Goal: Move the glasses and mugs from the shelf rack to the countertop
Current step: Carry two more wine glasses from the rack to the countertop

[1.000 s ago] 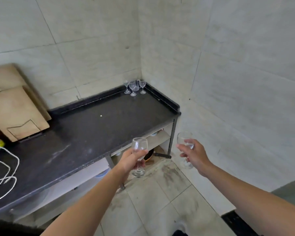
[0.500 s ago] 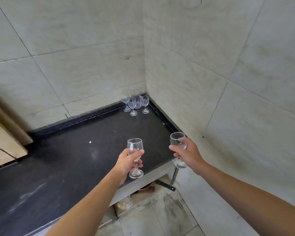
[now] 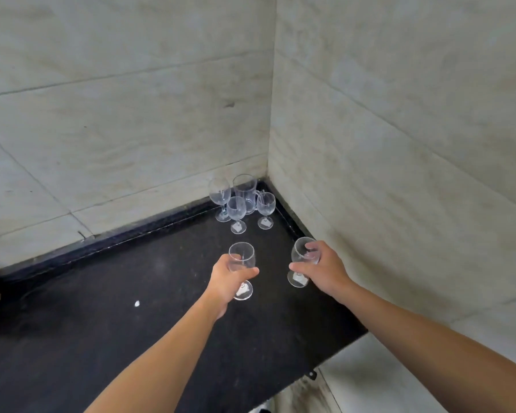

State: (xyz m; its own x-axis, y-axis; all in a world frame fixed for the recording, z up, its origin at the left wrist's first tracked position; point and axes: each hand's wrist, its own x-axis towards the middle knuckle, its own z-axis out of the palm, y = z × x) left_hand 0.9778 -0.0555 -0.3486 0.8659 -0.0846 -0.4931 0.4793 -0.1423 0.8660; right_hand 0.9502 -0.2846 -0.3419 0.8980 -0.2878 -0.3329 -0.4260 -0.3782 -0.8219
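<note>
- Four pieces stand upright on the black table, bunched in its far right corner where the two tiled walls meet: a tall wine glass at the back left, a clear glass mug with its handle to the right at the back, and two smaller stemmed glasses in front, one to the left and one to the right.
- Two more wine glasses are in the air over the table, short of that cluster, one in each hand. Neither foot looks set down yet, though I cannot be certain from this angle.
- The shelf rack is out of view, so how many glasses and mugs remain on it cannot be told. My judgement: these two glasses are nearly delivered, with setting down and letting go still to come.
- The left hand is closed around the lower bowl of the left-hand glass; the thumb crosses its front, and the stem and foot hang below the fingers.
- The right hand is clamped on the right-hand glass; the fingers wrap the bowl's right side, the thumb points left under it, and the foot shows just below.
- Both held glasses are roughly upright, well apart from each other.
</note>
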